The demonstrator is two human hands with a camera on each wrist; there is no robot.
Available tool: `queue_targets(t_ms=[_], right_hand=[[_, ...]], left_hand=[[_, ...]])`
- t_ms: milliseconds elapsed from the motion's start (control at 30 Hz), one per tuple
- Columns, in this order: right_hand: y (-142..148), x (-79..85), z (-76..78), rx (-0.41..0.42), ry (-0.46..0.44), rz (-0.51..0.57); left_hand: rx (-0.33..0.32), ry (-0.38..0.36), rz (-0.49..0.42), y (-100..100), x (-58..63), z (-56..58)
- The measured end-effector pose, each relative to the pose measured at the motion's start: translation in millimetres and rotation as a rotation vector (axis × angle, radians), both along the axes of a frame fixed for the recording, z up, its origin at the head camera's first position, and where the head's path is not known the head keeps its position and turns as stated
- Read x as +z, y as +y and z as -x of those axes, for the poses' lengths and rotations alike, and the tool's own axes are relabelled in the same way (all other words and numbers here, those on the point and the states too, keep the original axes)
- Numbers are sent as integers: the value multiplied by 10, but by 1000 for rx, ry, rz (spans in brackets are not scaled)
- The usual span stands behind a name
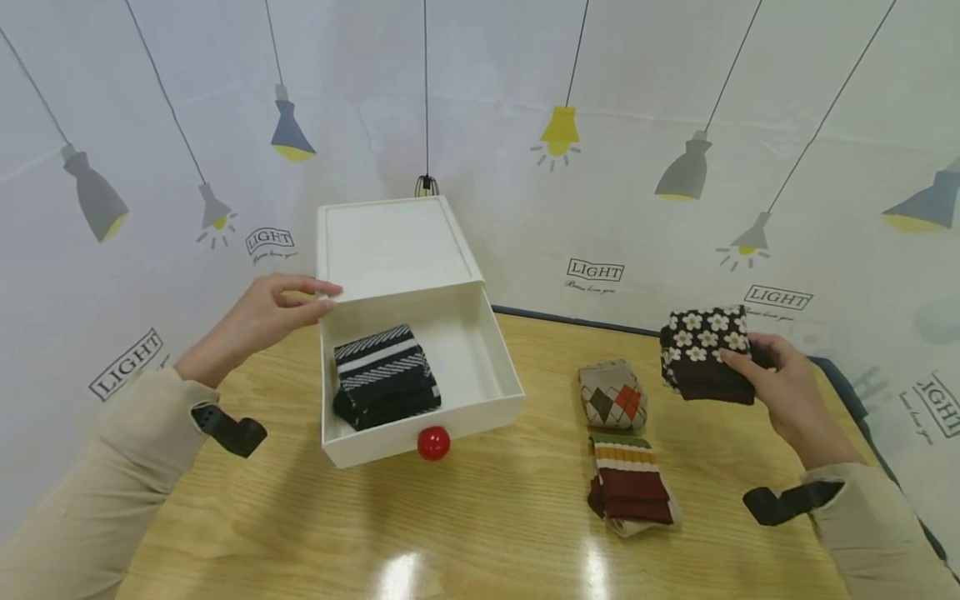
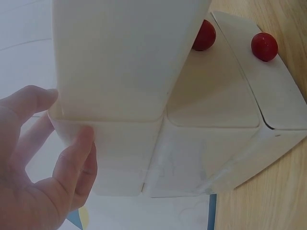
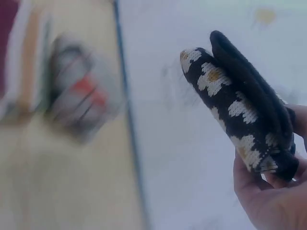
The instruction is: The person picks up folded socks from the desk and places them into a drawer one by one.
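My right hand (image 1: 787, 392) pinches a folded pair of dark socks (image 1: 708, 354) with white flowers, raised above the table at the right. The right wrist view shows the flowered socks (image 3: 240, 110) close up, their layers edge-on. My left hand (image 1: 262, 321) touches the front left corner of a white drawer unit (image 1: 397, 246). Its top drawer (image 1: 498, 346), with a red knob (image 1: 433, 443), is pulled out. Folded black-and-white patterned socks (image 1: 386, 379) lie in the drawer's left side. In the left wrist view, thumb and fingers lie apart against the white plastic (image 2: 115, 143).
Beige argyle socks (image 1: 612, 396) and maroon striped socks (image 1: 633, 483) lie folded on the wooden table (image 1: 480, 533), right of the drawer. Lower drawers with red knobs (image 2: 264, 47) show in the left wrist view. A lamp-printed curtain (image 1: 495, 167) hangs behind.
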State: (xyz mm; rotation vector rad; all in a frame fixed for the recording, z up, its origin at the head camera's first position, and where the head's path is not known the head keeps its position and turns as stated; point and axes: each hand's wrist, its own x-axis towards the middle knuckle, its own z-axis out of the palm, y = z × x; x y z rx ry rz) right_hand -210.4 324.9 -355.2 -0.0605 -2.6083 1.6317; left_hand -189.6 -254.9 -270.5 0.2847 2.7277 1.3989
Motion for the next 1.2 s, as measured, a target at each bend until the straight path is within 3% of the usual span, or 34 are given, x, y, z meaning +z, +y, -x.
queue_targets(t_ms=[100, 233, 367, 500, 733, 900, 1200], right_hand=[[-382, 417, -91, 48, 48, -71], [-767, 742, -84, 168, 73, 9], [-1095, 954, -45, 325, 41, 215], [-1390, 1111, -53, 435, -53, 376], [-1893, 1212, -85, 492, -208, 220], [-2211, 1203, -40, 527, -232, 167], [-2545, 1081, 7, 481, -264, 42]], left_hand=[[-6, -7, -3, -3, -2, 2], [-21, -8, -3, -16, -6, 8], [-15, -6, 2, -17, -8, 5], [-20, 5, 3, -4, -11, 3], [-19, 22, 8, 11, 9, -10], [-17, 13, 4, 0, 17, -20], [-15, 5, 11, -4, -3, 2]])
